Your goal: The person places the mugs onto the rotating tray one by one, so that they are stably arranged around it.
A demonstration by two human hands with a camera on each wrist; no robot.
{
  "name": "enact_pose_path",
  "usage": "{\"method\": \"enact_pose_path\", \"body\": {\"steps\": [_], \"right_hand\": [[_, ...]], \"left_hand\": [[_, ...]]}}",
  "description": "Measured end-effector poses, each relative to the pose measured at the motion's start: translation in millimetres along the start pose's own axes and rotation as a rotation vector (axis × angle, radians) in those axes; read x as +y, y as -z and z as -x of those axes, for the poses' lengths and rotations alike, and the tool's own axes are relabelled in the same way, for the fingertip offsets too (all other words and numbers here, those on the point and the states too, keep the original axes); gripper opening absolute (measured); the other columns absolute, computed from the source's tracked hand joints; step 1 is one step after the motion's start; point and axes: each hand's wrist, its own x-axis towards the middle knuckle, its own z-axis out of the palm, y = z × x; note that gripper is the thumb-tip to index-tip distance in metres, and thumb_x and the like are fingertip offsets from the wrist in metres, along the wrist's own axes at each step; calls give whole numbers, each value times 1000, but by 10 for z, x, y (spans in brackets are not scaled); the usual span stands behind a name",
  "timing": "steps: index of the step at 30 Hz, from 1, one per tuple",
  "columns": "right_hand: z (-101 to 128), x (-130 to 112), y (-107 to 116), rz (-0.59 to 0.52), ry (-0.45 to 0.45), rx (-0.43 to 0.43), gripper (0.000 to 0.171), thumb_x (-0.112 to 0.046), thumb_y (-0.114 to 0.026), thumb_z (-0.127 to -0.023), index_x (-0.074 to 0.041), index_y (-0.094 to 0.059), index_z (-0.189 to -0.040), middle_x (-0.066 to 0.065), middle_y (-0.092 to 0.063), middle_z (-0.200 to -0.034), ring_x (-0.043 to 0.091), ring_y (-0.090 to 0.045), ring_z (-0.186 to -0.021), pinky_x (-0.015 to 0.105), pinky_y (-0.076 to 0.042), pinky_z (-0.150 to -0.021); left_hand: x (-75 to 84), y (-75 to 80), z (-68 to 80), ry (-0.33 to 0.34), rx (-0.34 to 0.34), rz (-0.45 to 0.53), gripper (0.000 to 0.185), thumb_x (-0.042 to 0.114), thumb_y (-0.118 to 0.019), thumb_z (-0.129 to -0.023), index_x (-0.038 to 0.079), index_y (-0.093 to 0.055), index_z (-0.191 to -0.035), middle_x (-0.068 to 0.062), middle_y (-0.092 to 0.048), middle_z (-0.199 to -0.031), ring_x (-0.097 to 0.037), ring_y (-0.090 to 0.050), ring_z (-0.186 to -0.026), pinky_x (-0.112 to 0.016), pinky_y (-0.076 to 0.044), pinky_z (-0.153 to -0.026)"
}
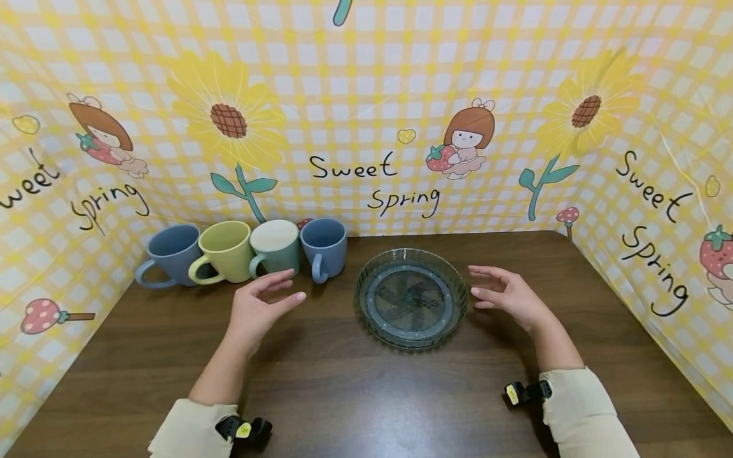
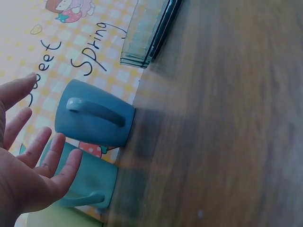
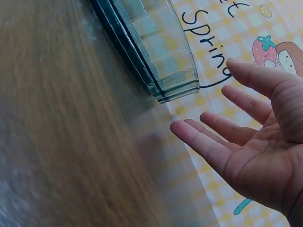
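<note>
Both hands hovered spread, empty: right hand [image 1: 509, 296] just beside the round clear-green glass dish [image 1: 411, 298], left hand [image 1: 260, 305] farther, nearer the mugs.

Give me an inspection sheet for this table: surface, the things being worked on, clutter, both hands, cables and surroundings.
Surface: dark wood table, bare where it shows.
Job's things: clear glass dish, upright and empty, mid-table; four mugs in a row at the back left: blue-grey mug, yellow-green mug, teal mug, blue mug, handles toward the person.
Clutter: nothing seen.
Hands: left hand open, fingers spread, just in front of the teal and blue mugs, holding nothing; right hand open beside the dish's right rim, a gap showing in the right wrist view.
Cables: nothing seen; a small black device at each wrist.
Surroundings: yellow checked backdrop with sunflowers and "Sweet Spring" lettering on three sides.
</note>
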Motion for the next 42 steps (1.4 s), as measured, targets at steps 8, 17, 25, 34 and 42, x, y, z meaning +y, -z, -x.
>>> {"method": "enact_pose_path", "body": {"steps": [8,17,25,34,42], "right_hand": [[-8,25,-29,-29,-42,13,60,-7,-65,-94,9,-37,-144,33,-37,-144,27,-58,-113,45,-57,-83],[-13,47,-61,-69,-65,5,58,-1,-65,-92,10,-37,-143,34,-38,-142,35,-54,-118,43,-57,-84],[0,24,-77,-87,-71,-7,57,1,-64,-93,12,-37,-142,36,-38,-141,30,-57,-115,41,-57,-85],[-9,24,-93,-84,-60,-33,57,1,-64,-93,15,-36,-141,37,-39,-140,31,-58,-113,41,-57,-85],[-19,20,-114,-78,-77,-55,58,1,-64,-92,14,-36,-141,36,-40,-139,32,-58,-113,42,-57,-86]], "left_hand": [[-26,-134,-82,96,23,54,52,16,-86,-76,5,-67,-123,-1,-69,-114,-25,-61,-113,-18,-52,-84],[-93,-245,-195,144,33,151,54,11,-84,-78,-1,-63,-126,-14,-66,-122,-32,-60,-116,-20,-55,-81],[-152,-353,-287,162,41,184,52,4,-82,-78,-4,-62,-125,-23,-61,-126,-28,-64,-110,-17,-54,-81],[-243,-457,-394,163,63,204,47,2,-83,-77,-2,-66,-121,-17,-67,-116,-14,-68,-95,-18,-55,-81],[-246,-524,-430,154,100,177,44,3,-82,-78,0,-67,-119,-3,-70,-93,-8,-65,-84,-18,-55,-74]]}}
